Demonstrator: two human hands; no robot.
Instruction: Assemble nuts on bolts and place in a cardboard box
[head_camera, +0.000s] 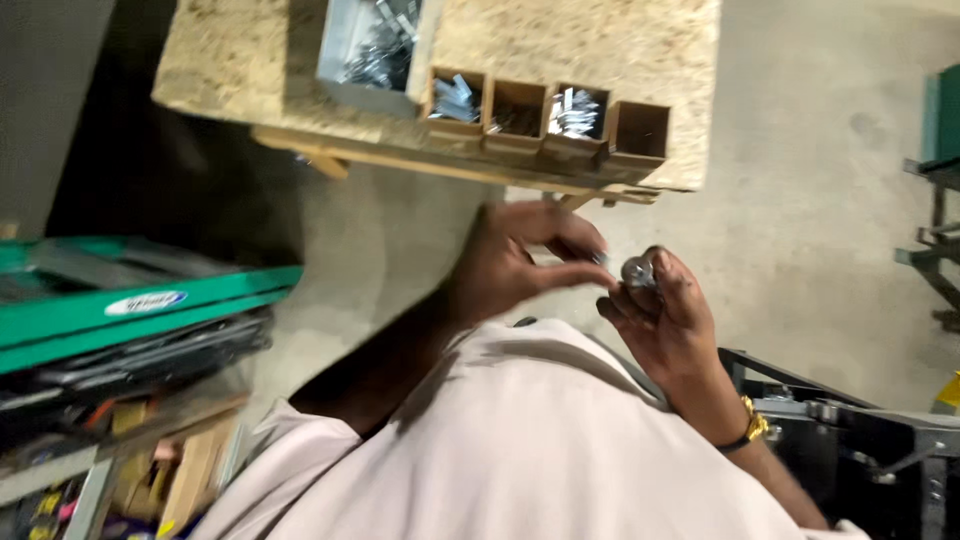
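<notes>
Metal part (637, 271): small, round and shiny, held chest-high over the concrete floor (820, 200).
Right hand (668, 320): fingers curled shut around the metal part.
Left hand (520, 262): fingertips pinched together at the part, perhaps on a small piece; blur hides it.
Progress: both hands are on the part; nothing looks joined yet.
Background: wooden bench (600, 50) with small boxes (545, 115) of metal pieces, well apart.

— What sort of place is this?
— A workshop: bare concrete floor (800, 200), a chipboard bench (560, 45) with small boxes of metal parts (545, 110), and a green ladder (140, 305) stored alongside.
</notes>
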